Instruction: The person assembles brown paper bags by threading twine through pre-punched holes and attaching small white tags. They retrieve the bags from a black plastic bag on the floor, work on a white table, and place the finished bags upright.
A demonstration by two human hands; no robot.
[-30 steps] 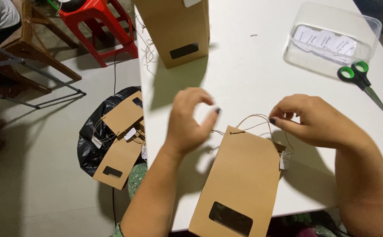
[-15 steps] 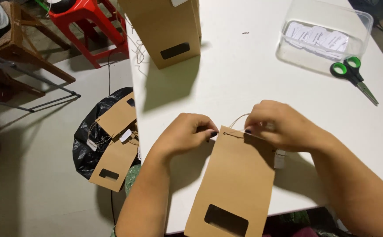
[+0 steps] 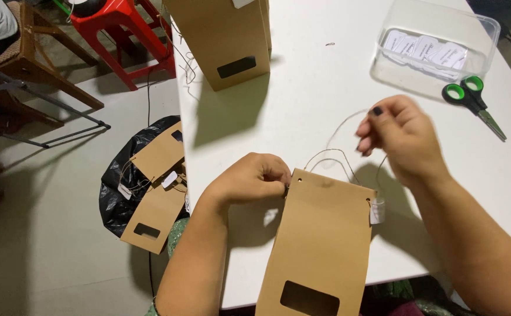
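Observation:
A flat brown paper bag [image 3: 320, 246] with a dark rectangular window lies on the white table [image 3: 325, 93] in front of me. My left hand [image 3: 249, 178] pinches the bag's top left corner by a punched hole. My right hand [image 3: 399, 137] is raised above the bag's top right, pulling a thin brown string [image 3: 337, 158] that loops up from the bag's top edge. A small white tag [image 3: 377, 210] hangs at the bag's right corner.
A standing brown bag [image 3: 226, 41] is at the table's far side. A clear plastic box [image 3: 431, 50] of white tags and green-handled scissors [image 3: 472, 99] lie far right. On the floor left, finished bags [image 3: 156, 193] rest on a black plastic sack. A red stool [image 3: 120, 29] and wooden chair [image 3: 38, 64] stand beyond.
My right hand has lifted off the bag's top edge and moved up and right, drawing the string out. My left hand stays at the top left corner.

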